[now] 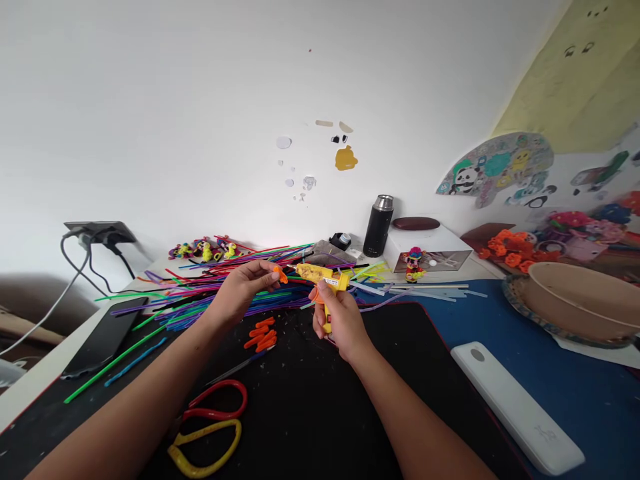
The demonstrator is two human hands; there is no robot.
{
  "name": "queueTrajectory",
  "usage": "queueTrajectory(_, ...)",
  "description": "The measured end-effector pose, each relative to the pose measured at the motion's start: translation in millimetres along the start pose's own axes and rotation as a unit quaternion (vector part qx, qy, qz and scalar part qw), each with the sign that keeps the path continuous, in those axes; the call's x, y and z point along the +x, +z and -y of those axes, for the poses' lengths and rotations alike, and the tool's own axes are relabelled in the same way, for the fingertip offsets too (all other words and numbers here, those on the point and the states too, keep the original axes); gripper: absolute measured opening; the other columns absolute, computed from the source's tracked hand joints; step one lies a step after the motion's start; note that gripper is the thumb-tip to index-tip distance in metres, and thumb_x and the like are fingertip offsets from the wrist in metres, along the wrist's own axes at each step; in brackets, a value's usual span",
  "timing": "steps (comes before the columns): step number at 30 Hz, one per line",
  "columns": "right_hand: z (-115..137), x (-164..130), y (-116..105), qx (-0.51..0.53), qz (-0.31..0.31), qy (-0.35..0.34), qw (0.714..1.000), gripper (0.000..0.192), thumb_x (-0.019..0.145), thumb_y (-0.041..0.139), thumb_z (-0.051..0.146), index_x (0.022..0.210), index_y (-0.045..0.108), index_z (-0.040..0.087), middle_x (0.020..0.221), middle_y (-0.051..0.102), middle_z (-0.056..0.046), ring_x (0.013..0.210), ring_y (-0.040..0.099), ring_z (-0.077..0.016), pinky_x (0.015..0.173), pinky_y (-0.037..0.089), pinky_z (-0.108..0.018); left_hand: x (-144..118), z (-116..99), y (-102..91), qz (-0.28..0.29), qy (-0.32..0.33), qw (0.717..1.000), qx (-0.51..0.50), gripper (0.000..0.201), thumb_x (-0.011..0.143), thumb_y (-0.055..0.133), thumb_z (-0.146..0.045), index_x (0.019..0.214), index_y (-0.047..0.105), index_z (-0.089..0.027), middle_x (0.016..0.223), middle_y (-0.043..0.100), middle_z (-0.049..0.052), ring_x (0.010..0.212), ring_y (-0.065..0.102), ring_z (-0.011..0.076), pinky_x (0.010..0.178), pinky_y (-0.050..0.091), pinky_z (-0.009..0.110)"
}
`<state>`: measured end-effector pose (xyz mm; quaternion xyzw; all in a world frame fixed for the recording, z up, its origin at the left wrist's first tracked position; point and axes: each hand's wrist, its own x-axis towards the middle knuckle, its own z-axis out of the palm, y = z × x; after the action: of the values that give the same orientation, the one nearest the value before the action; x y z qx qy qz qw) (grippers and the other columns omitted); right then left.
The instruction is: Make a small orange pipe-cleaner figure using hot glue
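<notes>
The right hand (336, 319) is gripping a yellow glue gun (324, 279) by its handle, fingers (320, 320) wrapped tight around it, the nozzle pointing left. The left hand (245, 285) is pinching a small orange piece (281, 274) between fingertips, holding it just at the nozzle tip. Both hands are hovering above the black mat (310, 400), near the middle of the tabletop (575, 373).

More orange pieces (261, 335) are lying in a little heap on the mat just below the left hand. A spread of coloured pipe cleaners (210, 293) is fanning out behind the hands toward the tabletop's back and left edges. Scissors (210, 427) with red and yellow handles are lying near the front edge, between the forearms. A dark phone (103, 340) is resting by the left edge. A black flask (379, 227) is standing at the back edge, and a white flat case (515, 407) is lying toward the right front corner, with a round basket (575, 300) sitting by the right edge.
</notes>
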<state>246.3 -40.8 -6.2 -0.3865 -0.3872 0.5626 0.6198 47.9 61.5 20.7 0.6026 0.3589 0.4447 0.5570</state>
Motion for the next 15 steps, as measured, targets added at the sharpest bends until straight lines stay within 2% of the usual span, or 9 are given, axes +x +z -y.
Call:
queueTrajectory(7,-2.7,-1.8,2.9,-0.051,0.003,0.001,0.999,0.067,0.082,0.066,0.087,0.079,0.061,0.020,0.040,0.044,0.009,0.030,0.044,-0.0096,0.033,0.028,-0.020,-1.4,-3.7,1.7,0.001,0.012,1.000,0.022,0.042,0.066,0.099,-0.051,0.085,0.079,-0.018,0.075,0.073,0.002,0.068,0.061,0.0153,0.069,0.049,0.029)
queueTrajectory(15,0.7,-3.2,6.1,-0.062,-0.005,0.003,0.998,0.071,0.078,0.065,0.092,0.073,0.057,0.021,0.038,0.043,0.009,0.028,0.043,-0.0094,0.033,0.027,-0.021,-3.2,-7.0,4.7,0.005,0.012,0.999,0.040,0.041,0.067,0.097,-0.052,0.083,0.079,-0.018,0.076,0.073,0.002,0.067,0.059,0.0144,0.067,0.049,0.028)
